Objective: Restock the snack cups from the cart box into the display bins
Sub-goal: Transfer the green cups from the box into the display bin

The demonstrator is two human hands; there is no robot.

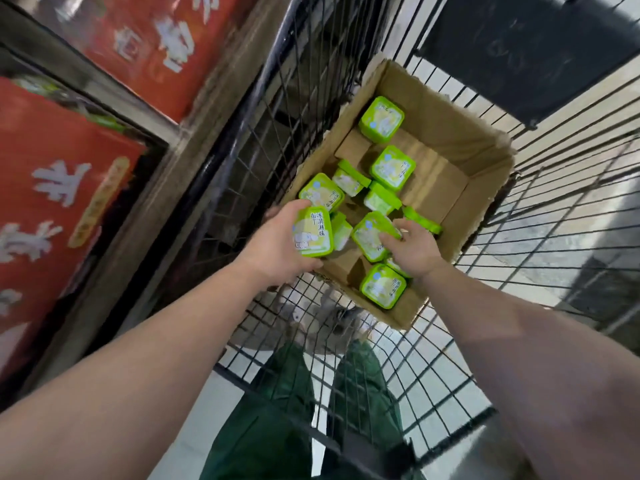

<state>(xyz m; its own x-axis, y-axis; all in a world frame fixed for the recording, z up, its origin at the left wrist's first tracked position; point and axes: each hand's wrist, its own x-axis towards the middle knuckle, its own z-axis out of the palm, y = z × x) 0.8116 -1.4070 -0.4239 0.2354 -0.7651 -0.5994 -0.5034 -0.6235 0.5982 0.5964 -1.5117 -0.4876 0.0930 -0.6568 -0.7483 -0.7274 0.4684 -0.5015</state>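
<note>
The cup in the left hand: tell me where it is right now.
In the head view, the left hand holds the cup at the cardboard box's near-left edge, lid up, beside other green cups.

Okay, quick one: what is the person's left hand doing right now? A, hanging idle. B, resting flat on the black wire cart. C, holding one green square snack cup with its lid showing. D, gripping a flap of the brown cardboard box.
C: the left hand has fingers and thumb curled round a green square snack cup, its printed lid facing the camera.
</note>
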